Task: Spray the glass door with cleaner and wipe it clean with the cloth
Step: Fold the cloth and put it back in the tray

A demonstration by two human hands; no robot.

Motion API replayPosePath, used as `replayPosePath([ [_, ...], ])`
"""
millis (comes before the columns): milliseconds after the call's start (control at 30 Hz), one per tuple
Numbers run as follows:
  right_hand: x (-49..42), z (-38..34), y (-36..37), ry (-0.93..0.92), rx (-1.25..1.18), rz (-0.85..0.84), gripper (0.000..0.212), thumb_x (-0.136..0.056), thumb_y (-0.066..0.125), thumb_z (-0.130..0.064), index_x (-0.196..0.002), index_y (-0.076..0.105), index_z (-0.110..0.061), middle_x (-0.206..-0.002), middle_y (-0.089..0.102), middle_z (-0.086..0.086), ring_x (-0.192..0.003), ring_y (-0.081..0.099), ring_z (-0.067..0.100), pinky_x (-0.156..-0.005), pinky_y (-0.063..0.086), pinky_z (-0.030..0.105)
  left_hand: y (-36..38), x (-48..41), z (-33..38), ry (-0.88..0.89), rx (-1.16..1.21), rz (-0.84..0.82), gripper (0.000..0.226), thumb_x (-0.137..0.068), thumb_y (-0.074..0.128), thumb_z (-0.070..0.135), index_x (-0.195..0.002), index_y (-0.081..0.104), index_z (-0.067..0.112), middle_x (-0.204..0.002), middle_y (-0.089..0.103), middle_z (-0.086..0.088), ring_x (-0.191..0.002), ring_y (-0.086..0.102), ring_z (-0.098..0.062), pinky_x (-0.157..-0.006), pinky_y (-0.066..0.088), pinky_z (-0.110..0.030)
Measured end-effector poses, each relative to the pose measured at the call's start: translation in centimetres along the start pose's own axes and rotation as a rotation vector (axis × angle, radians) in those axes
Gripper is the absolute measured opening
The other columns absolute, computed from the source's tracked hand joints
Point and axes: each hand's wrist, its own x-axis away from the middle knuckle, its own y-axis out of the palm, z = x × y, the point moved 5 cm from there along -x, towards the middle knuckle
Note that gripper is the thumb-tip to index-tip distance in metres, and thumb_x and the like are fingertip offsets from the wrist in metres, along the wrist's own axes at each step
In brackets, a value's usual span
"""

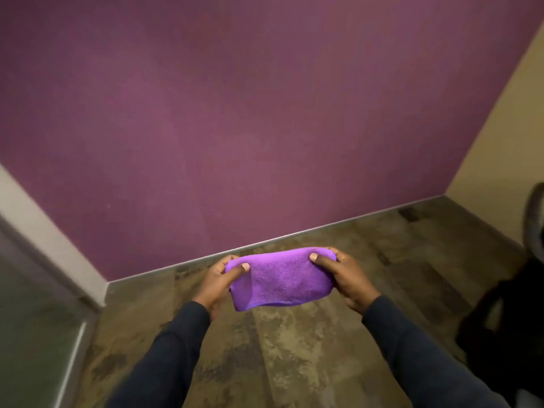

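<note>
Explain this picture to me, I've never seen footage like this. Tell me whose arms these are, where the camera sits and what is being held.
There is no machine here. A person wears one wide-angle camera on the head, looking forward and down, so you see their own arms in dark sleeves reaching out from the bottom of the picture.

The left hand and the right hand each pinch one end of a folded purple cloth, held in the air between them.

Below is a wood-look floor, and ahead is a purple wall. At the left edge stands a framed glass panel, probably the door to be cleaned. No spray bottle is in view. The dark shape at the right is too blurred to name.
</note>
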Motion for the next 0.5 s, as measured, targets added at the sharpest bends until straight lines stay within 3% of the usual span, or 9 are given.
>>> replayPosePath([
  [100,2.2,0.0,-6.4,0.051,-0.117,0.117,0.032,-0.086,0.079,-0.027,-0.113,0.071,-0.013,-0.104,0.076,0.006,-0.092,0.069,0.017,-0.078,0.056,0.033,7.3,-0.5,-0.5,-0.052,0.055,-0.082,0.02,-0.085,0.074,0.025,-0.097,0.064,0.012,-0.09,0.067,-0.005,-0.086,0.057,-0.021,-0.071,0.045,-0.031],
  [200,5.1,0.0,-13.4,0.073,-0.199,0.212,0.03,-0.093,0.072,-0.023,-0.119,0.068,-0.009,-0.113,0.075,0.011,-0.099,0.07,0.02,-0.085,0.058,0.038,14.9,-0.6,-1.5,-0.105,0.058,-0.142,0.035,-0.086,0.074,0.027,-0.112,0.065,0.004,-0.104,0.071,-0.016,-0.09,0.064,-0.026,-0.083,0.051,-0.039],
  [300,8.6,-0.1,-20.4,0.101,-0.248,0.293,0.027,-0.094,0.07,-0.021,-0.118,0.068,-0.009,-0.113,0.075,0.011,-0.101,0.07,0.023,-0.088,0.058,0.04,23.1,-0.4,-2.3,-0.153,0.058,-0.193,0.022,-0.094,0.067,0.023,-0.109,0.066,0.007,-0.097,0.072,-0.012,-0.079,0.067,-0.023,-0.069,0.057,-0.033],
  [400,11.8,0.5,-27.1,0.107,-0.28,0.377,0.025,-0.094,0.07,-0.02,-0.116,0.068,-0.009,-0.108,0.076,0.01,-0.092,0.07,0.02,-0.073,0.06,0.033,30.9,0.2,-3.1,-0.197,0.03,-0.273,0.024,-0.091,0.07,0.028,-0.106,0.064,0.01,-0.096,0.072,-0.012,-0.08,0.067,-0.027,-0.07,0.057,-0.038],
  [500,14.8,1.2,-33.0,0.108,-0.298,0.483,0.031,-0.091,0.073,-0.021,-0.119,0.067,-0.01,-0.116,0.074,0.014,-0.101,0.07,0.026,-0.088,0.058,0.042,38.1,1.4,-3.3,-0.208,0.004,-0.388,0.031,-0.088,0.074,0.024,-0.109,0.063,0.005,-0.099,0.073,-0.015,-0.084,0.068,-0.028,-0.074,0.057,-0.041],
])
